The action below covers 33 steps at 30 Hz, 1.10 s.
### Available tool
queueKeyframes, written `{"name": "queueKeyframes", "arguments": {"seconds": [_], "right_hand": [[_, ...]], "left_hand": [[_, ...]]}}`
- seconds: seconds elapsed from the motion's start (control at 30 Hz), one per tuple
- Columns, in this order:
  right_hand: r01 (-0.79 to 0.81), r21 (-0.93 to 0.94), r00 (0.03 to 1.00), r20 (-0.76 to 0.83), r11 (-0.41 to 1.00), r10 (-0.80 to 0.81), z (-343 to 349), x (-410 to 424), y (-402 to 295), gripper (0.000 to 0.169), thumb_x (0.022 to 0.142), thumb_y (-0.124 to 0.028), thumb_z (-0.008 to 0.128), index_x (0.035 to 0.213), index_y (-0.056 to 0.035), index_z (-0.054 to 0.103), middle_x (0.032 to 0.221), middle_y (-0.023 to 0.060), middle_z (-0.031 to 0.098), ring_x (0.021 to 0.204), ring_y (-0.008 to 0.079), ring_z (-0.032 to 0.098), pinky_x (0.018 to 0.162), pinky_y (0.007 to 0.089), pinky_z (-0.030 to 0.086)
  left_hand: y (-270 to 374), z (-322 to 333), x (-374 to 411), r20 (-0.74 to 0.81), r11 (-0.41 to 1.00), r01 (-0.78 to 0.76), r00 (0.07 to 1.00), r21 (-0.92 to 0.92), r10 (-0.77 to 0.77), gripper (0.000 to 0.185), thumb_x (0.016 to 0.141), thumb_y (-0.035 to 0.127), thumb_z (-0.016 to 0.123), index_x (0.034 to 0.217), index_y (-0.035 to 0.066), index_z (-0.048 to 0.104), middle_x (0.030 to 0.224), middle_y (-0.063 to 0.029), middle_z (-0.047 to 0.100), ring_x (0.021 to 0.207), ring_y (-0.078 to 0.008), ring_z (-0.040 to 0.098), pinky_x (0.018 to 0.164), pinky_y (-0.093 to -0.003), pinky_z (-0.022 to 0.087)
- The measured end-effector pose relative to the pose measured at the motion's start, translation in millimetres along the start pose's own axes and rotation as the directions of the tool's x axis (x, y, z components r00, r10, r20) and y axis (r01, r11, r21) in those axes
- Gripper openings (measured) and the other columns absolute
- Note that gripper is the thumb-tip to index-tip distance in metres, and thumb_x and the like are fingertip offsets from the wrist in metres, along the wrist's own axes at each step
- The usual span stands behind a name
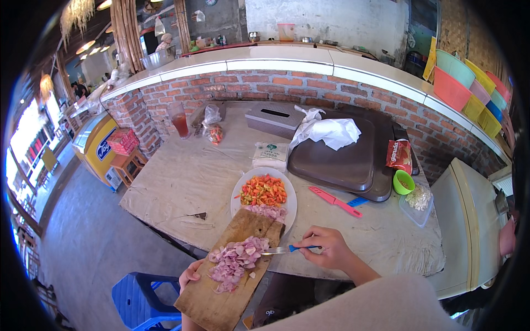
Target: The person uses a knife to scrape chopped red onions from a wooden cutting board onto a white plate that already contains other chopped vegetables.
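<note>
My left hand [191, 274] grips the left edge of a wooden cutting board [207, 302], whose far end rests over the near rim of a white plate [291, 198]. Sliced shallots [234, 262] lie heaped on the board. In my right hand [327, 248] is a knife with a blue handle [306, 247]; its blade touches or nearly touches the right side of the heap. Chopped red, orange and green chillies [265, 190] fill the plate's far part, and more sliced shallots [271, 212] lie on it beside the board's end.
A pink knife [335, 201] lies right of the plate, near dark trays [331, 161]. Behind are a tissue box [273, 118] and a glass of reddish drink [180, 122]. A green cup [403, 182] and a clear lid with white slices [418, 202] stand right. A blue stool [136, 298] is lower left.
</note>
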State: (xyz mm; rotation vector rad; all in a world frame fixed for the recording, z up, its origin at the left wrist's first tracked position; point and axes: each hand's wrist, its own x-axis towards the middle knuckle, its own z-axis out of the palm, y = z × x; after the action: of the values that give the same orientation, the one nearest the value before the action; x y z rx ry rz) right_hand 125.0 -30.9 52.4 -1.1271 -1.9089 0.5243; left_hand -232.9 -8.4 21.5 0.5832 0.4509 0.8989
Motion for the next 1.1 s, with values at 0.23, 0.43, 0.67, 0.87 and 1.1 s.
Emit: {"name": "queueKeyframes", "arguments": {"seconds": [0.23, 0.43, 0.67, 0.87, 1.1], "right_hand": [[0.033, -0.029, 0.999, -0.041, 0.999, -0.034, 1, 4, 3, 0.024, 0.072, -0.007, 0.071, 0.094, -0.0168, 0.075, 0.079, 0.0010, 0.062, 0.061, 0.0151, 0.058, 0.051, 0.0270, 0.043], [0.007, -0.033, 0.997, -0.071, 0.999, -0.010, 3, 6, 8, 0.023, 0.073, -0.008, 0.071, 0.094, -0.0176, 0.075, 0.079, 0.0011, 0.062, 0.060, 0.0152, 0.059, 0.050, 0.0273, 0.043], [-0.131, -0.060, 0.990, -0.063, 0.990, 0.128, 5, 11, 13, 0.020, 0.075, -0.011, 0.070, 0.094, -0.0166, 0.075, 0.077, 0.0020, 0.062, 0.059, 0.0164, 0.058, 0.051, 0.0277, 0.044], [-0.159, -0.069, 0.983, -0.107, 0.985, 0.151, 4, 22, 20, 0.016, 0.078, -0.013, 0.069, 0.093, -0.0129, 0.074, 0.077, 0.0061, 0.063, 0.065, 0.0215, 0.061, 0.058, 0.0309, 0.046], [-0.252, -0.041, 0.959, -0.141, 0.967, 0.245, 9, 29, 26, 0.016, 0.081, -0.016, 0.067, 0.094, -0.0086, 0.073, 0.079, 0.0112, 0.065, 0.069, 0.0263, 0.062, 0.062, 0.0345, 0.047]], "left_hand": [[-1, 0, -7, -0.079, 1.000, 0.000, 0.997, 0.018, 0.002, 0.078, 0.060, 0.025, 0.053, 0.124, -0.018, 0.043, 0.115, -0.0297, 0.059, 0.099, -0.0361, 0.062, 0.093, -0.0390, 0.048], [1, -1, -11, -0.046, 0.996, 0.010, 0.999, 0.086, -0.006, 0.081, 0.059, 0.026, 0.054, 0.124, -0.019, 0.043, 0.116, -0.0296, 0.059, 0.100, -0.0354, 0.062, 0.094, -0.0384, 0.048], [5, -5, -18, -0.053, 0.992, 0.067, 0.997, 0.112, -0.061, 0.083, 0.058, 0.027, 0.054, 0.126, -0.019, 0.042, 0.117, -0.0301, 0.058, 0.100, -0.0360, 0.062, 0.094, -0.0384, 0.048], [6, -6, -19, -0.013, 0.997, 0.070, 0.998, 0.031, -0.069, 0.083, 0.058, 0.026, 0.053, 0.127, -0.019, 0.041, 0.118, -0.0308, 0.057, 0.102, -0.0376, 0.061, 0.095, -0.0402, 0.047], [5, -9, -22, -0.016, 0.998, 0.053, 0.999, 0.025, -0.052, 0.082, 0.059, 0.026, 0.053, 0.127, -0.019, 0.040, 0.118, -0.0311, 0.057, 0.102, -0.0383, 0.061, 0.096, -0.0411, 0.047]]}}
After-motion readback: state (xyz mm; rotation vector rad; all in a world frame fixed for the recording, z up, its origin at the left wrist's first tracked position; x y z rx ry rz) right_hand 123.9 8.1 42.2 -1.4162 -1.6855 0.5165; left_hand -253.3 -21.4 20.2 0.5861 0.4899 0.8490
